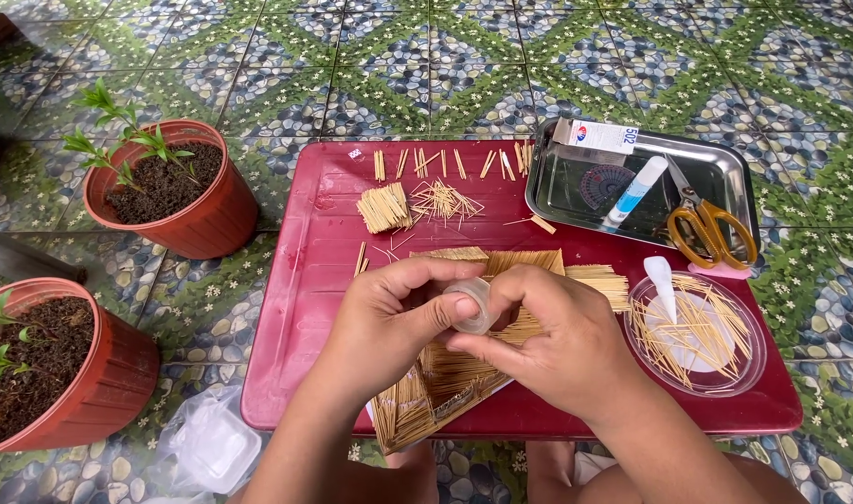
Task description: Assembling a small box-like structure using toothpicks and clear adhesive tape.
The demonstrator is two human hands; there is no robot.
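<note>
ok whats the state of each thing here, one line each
tape roll: pinched between both hands
left hand: gripping the roll
right hand: gripping the roll
scissors: closed, lying in the steel tray
glue tube: lying flat in the tray
clear lid: upturned, holding loose toothpicks
flower pots: upright, planted

Scissors [711, 229] in tray [562, 207], right of toothpicks [386, 207]
</note>
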